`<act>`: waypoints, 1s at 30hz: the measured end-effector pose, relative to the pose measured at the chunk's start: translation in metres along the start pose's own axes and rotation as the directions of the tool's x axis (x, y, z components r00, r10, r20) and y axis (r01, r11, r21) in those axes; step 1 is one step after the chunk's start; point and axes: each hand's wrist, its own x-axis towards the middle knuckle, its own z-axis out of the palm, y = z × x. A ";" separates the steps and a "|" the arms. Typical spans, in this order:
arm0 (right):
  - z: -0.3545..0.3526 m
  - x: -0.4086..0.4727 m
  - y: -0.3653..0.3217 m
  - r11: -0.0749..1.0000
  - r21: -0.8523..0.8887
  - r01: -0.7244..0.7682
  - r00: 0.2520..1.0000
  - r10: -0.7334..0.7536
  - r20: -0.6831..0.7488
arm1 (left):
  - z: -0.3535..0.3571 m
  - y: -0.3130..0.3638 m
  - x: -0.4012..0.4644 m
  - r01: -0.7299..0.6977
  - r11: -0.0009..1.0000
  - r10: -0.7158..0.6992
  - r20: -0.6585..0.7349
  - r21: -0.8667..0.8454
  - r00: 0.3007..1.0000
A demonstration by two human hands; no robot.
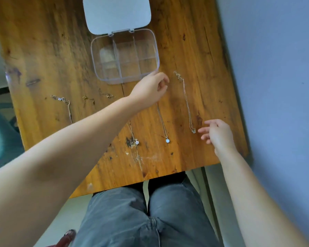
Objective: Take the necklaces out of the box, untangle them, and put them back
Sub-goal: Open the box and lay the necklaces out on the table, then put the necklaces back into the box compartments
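A clear plastic box (96, 56) with dividers lies open at the back of the wooden table (43, 50), its white lid (117, 13) folded back. Several thin necklaces lie stretched out in front of it. My left hand (148, 90) reaches across with curled fingers over the top end of the necklace with a round white pendant (167, 140); whether it pinches the chain is hidden. My right hand (218, 133) hovers open, fingertips beside the butterfly pendant of the rightmost necklace (186, 102). A flower-pendant necklace (136, 142) runs under my left forearm.
Three more chains lie at the left: one (66, 104), a second (87, 99) and a third (106, 94). The table's near edge is above my knees (150, 211). A grey wall (275, 86) stands along the table's right side.
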 end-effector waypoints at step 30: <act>0.287 -0.083 -0.082 -0.317 -0.038 0.948 -0.073 -0.330 0.941 | 0.001 -0.135 -0.242 0.472 0.629 -0.777 -0.511 -0.617 0.368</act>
